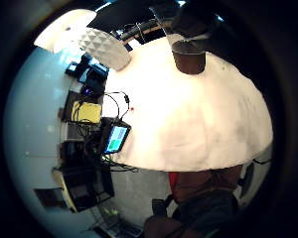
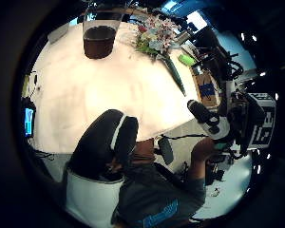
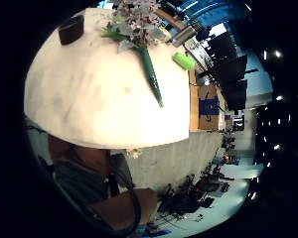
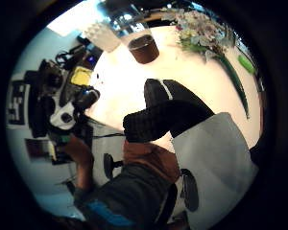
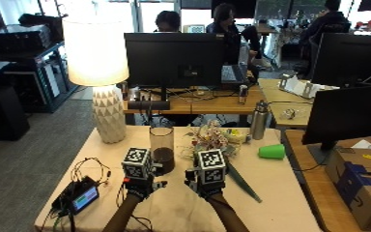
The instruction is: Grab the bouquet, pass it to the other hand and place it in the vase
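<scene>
With the bouquet point(image 5: 214, 140) lying untouched on the counter point(image 5: 288, 193), just right of the vase point(image 5: 162, 150), both the left hand point(image 5: 138, 186) and the right hand point(image 5: 205, 186) are being held above the near counter, fingers relaxed and holding nothing, seemingly poised for the pick-up

right palm over the table's near edge
a black-gloved thumb point(image 4: 163, 115) curls in front; past it on the pale table point(image 4: 192, 81) stand the vase point(image 4: 143, 47) with a dark base and a lamp base point(image 4: 102, 34), while the bouquet point(image 4: 206, 36) lies flat, its green stem beside a green cup point(image 4: 246, 63)
</scene>
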Motion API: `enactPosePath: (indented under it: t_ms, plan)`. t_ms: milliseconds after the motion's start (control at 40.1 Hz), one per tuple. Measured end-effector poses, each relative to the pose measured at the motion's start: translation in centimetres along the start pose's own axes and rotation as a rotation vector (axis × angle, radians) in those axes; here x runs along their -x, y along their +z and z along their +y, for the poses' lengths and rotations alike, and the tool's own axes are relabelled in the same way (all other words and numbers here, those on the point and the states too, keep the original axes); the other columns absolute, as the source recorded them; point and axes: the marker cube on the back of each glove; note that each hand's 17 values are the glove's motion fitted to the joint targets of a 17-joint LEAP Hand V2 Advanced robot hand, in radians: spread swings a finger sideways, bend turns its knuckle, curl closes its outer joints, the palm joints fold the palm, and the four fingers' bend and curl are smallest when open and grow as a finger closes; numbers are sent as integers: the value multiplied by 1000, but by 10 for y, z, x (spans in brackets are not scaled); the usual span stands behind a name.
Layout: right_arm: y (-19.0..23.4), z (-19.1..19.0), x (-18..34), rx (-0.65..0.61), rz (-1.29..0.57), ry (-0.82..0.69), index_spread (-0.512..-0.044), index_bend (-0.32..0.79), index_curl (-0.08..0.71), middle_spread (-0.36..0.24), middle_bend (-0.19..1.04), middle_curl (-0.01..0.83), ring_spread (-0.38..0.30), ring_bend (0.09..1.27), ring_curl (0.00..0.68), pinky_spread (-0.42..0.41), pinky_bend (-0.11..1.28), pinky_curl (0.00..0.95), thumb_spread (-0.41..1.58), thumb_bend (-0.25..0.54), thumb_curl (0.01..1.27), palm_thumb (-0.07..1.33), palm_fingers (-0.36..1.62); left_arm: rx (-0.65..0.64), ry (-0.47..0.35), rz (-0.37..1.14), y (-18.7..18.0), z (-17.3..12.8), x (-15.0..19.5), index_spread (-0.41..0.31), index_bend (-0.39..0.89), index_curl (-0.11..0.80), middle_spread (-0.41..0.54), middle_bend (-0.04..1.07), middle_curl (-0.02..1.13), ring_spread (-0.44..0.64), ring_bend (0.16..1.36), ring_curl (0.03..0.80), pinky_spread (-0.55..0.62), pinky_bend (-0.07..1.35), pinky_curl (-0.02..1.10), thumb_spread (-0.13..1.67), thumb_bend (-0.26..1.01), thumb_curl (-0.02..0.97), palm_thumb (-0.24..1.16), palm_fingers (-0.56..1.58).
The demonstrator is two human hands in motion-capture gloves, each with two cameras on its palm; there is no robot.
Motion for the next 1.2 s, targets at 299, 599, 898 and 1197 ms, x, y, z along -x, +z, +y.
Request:
enactPosePath:
  t_ms: [299,599,898,1197]
  plan:
    - [4,-3,-1,-19,-22,-10,-335,138,113,52,257,159,137,280,114,270,410,191,972,224,155,424,138,4,-2,8,0,3,-1,-70,141,135,63,191,177,233,520,195,369,387,191,877,65,126,228,376]
    - [11,-8,1,-30,-22,-31,-372,139,165,58,263,226,159,303,156,303,421,249,1149,163,208,449,102,3,-11,16,-2,5,3,-77,141,196,70,190,238,264,541,226,415,392,240,1006,-1,186,247,345]
    - [36,-19,-64,-94,11,35,-378,132,191,60,267,268,166,312,185,310,441,289,1184,91,246,466,73,-111,-11,82,5,1,8,-72,137,232,79,184,276,272,556,248,426,396,274,1041,-22,224,251,322]
    - [90,-37,-173,-195,-152,207,-371,140,212,60,272,298,168,312,205,307,445,313,1151,48,286,545,64,-156,-39,126,6,8,6,-68,138,255,94,180,294,273,567,263,424,413,301,1057,-22,246,252,309]
